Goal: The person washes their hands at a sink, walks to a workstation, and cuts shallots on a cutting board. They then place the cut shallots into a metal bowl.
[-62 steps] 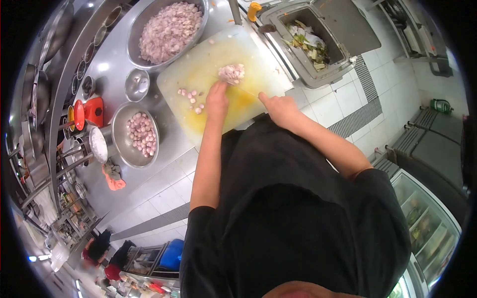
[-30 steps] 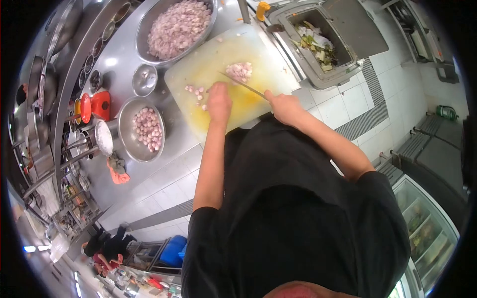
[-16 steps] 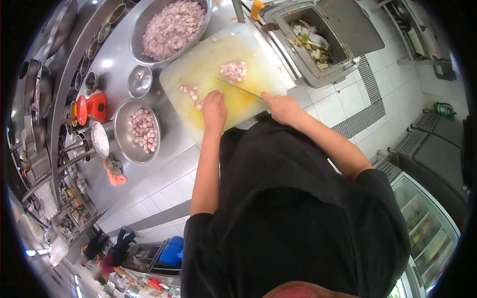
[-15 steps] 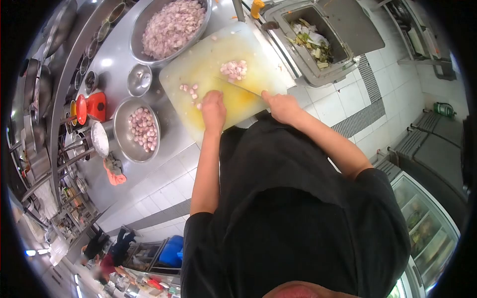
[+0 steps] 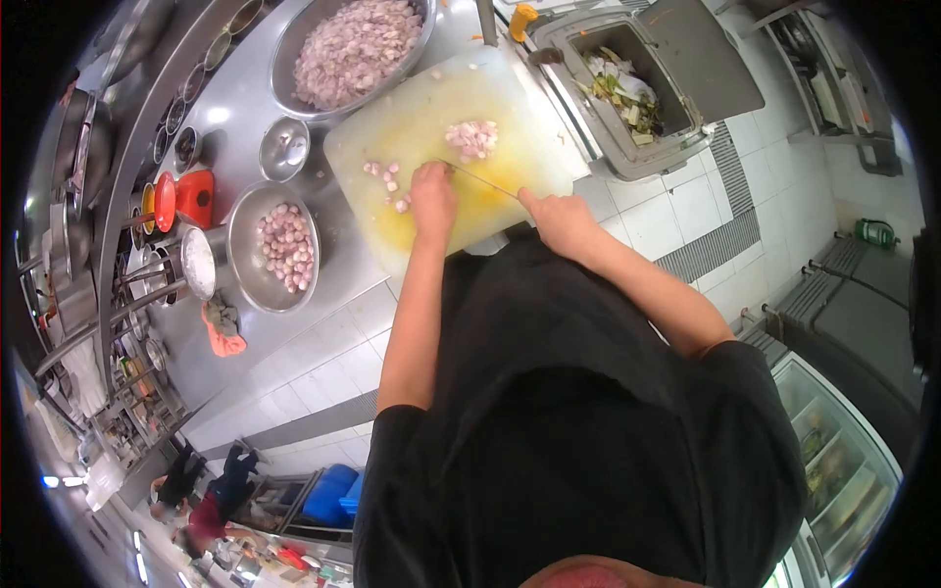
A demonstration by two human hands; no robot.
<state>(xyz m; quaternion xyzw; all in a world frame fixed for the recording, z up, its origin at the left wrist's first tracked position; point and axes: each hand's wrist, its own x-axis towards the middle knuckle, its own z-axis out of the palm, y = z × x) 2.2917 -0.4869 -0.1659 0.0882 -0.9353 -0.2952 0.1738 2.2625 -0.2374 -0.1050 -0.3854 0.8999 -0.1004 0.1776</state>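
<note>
On the yellow-stained cutting board [image 5: 363, 147], my right hand [image 5: 561, 223] is closed around the handle of a knife [image 5: 487, 182]. The blade points left and its tip meets my left hand [image 5: 433, 199]. The left fingers are pressed together on the board, and what they hold is hidden. Several whole peeled shallots [image 5: 390, 176] lie left of that hand. Above the blade sits a pile of cut shallots [image 5: 472, 140]. A metal bowl [image 5: 233, 245] of whole shallots stands at the left, and a larger bowl [image 5: 428, 29] of cut shallots stands behind the board.
A small metal bowl [image 5: 284, 149] stands between the larger ones. Farther left are a red scale [image 5: 196, 199] and a cloth [image 5: 223, 328]. An open bin [image 5: 627, 93] with scraps stands right of the board. Two people [image 5: 211, 510] are far off at lower left.
The view has shifted slightly. My left hand has moved up to the knife's tip, and the blade is now more clearly visible between the hands. My right hand keeps its grip.
</note>
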